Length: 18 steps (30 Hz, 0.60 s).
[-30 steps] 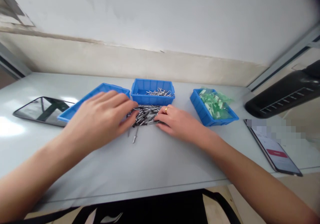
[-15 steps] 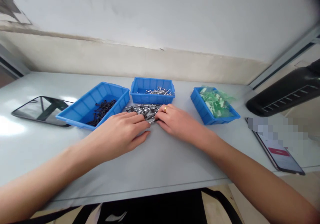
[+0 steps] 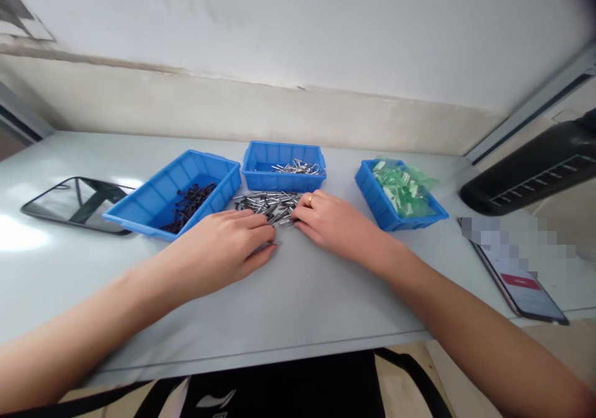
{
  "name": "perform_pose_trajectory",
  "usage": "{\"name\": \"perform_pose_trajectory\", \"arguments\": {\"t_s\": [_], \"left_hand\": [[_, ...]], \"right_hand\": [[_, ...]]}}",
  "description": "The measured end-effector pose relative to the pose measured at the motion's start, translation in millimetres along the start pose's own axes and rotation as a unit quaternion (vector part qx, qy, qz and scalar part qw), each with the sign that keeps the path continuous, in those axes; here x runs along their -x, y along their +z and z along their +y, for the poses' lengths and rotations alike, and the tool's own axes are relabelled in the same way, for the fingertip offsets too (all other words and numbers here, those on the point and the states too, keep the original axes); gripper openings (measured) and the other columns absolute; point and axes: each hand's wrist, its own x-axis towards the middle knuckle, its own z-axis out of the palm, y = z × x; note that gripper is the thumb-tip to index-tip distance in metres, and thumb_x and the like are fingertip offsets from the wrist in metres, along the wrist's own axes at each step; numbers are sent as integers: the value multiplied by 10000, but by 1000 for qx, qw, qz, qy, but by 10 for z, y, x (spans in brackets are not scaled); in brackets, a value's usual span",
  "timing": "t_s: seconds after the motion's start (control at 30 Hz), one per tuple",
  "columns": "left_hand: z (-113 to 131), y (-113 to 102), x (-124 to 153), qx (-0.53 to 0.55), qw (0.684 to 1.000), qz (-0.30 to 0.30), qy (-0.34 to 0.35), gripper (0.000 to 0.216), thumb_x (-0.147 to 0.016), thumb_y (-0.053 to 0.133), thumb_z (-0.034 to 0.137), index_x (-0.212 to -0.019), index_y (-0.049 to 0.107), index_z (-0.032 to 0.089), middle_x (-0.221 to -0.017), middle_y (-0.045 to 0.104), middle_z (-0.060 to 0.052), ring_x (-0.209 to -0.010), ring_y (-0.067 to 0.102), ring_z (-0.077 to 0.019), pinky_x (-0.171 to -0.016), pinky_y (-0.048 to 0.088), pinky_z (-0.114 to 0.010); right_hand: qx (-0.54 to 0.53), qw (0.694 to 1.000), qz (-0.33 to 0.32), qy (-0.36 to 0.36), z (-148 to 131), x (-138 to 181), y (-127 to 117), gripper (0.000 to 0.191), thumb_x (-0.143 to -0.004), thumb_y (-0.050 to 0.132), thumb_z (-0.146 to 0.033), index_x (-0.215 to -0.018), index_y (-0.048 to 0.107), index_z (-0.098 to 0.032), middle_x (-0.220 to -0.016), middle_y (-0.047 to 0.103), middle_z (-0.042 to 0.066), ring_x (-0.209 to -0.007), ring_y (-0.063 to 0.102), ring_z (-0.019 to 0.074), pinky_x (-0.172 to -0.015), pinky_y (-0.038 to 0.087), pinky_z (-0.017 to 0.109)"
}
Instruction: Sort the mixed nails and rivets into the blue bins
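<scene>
A loose pile of slim silver metal pins (image 3: 267,202), some with dark parts, lies on the table between my hands. My left hand (image 3: 233,241) rests at the pile's near left side, fingers curled down and thumb close to the index finger; its fingertips are partly hidden. From the right, my right hand (image 3: 328,222), wearing a gold ring (image 3: 310,200), reaches into the pile with its fingers drawn together. Its fingertips touch the pins. What either hand grips is too small or hidden to make out.
Behind the pile stands a blue bin (image 3: 284,181) of silver bent pieces. A larger blue bin (image 3: 144,210) with black screws is left; another (image 3: 391,219) with green packets is right. A black-framed clear item (image 3: 56,210), phone (image 3: 526,284) and black bottle (image 3: 526,176) flank them.
The fingers of both hands have shifted slightly apart at the pile, showing a little more of the pins between them. The bins stay in place.
</scene>
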Motion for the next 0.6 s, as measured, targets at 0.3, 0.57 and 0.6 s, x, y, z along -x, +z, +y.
{"name": "perform_pose_trajectory", "arguments": {"t_s": [0.3, 0.57, 0.6], "left_hand": [[88, -95, 8, 79, 993, -82, 11, 252, -910, 460, 229, -673, 542, 196, -645, 588, 16, -535, 545, -125, -530, 348, -263], [96, -43, 36, 105, 991, -88, 7, 187, -871, 520, 217, -701, 597, 198, -717, 609, -8, -692, 608, -161, -639, 438, -266], [86, -38, 35, 104, 992, -77, 10, 193, -881, 512, 227, -712, 600, 196, -728, 604, -13, -715, 607, -167, -654, 444, -272]], "right_hand": [[15, 1000, 6, -5, -19, 8, -2, 172, -953, 452, -138, -899, 615, -143, -977, 607, 74, -936, 524, 187, -809, 421, 300], [60, 997, 40, -20, -23, 0, 38, 198, -926, 426, -87, -902, 617, -131, -942, 624, 92, -880, 529, 211, -767, 410, 334], [53, 997, 46, -19, -18, -1, 31, 202, -931, 420, -98, -909, 618, -127, -948, 627, 97, -887, 530, 216, -775, 413, 337]]}}
